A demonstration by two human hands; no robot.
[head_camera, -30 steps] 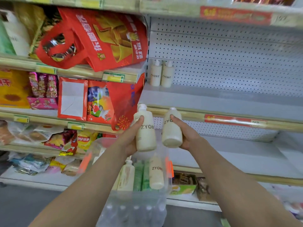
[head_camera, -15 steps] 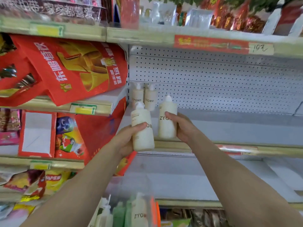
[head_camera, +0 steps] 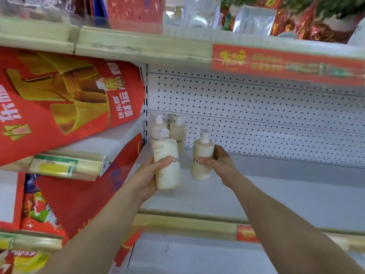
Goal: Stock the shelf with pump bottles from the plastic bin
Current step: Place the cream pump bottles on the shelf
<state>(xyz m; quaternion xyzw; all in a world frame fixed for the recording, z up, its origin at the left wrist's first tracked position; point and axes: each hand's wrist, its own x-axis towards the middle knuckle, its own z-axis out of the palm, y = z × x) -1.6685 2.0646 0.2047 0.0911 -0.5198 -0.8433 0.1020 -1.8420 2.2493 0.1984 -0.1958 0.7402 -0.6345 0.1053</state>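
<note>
My left hand (head_camera: 147, 179) grips a cream pump bottle (head_camera: 166, 165) held over the white shelf (head_camera: 276, 196), tilted slightly. My right hand (head_camera: 221, 165) grips a second cream pump bottle (head_camera: 202, 159), upright, its base at or just above the shelf surface. Two more cream pump bottles (head_camera: 177, 131) stand at the back left corner of the shelf, against the pegboard wall. The plastic bin is out of view.
A large red gift bag (head_camera: 65, 103) lies on the neighbouring shelf to the left and leans toward the divider. Red snack boxes (head_camera: 39, 210) fill the lower left. The shelf above (head_camera: 150, 46) overhangs with a red price strip. Bare shelf stretches to the right.
Both hands have carried their bottles up and deeper onto the shelf, close to the two standing bottles. The view has tilted upward, and the bin has dropped out of sight.
</note>
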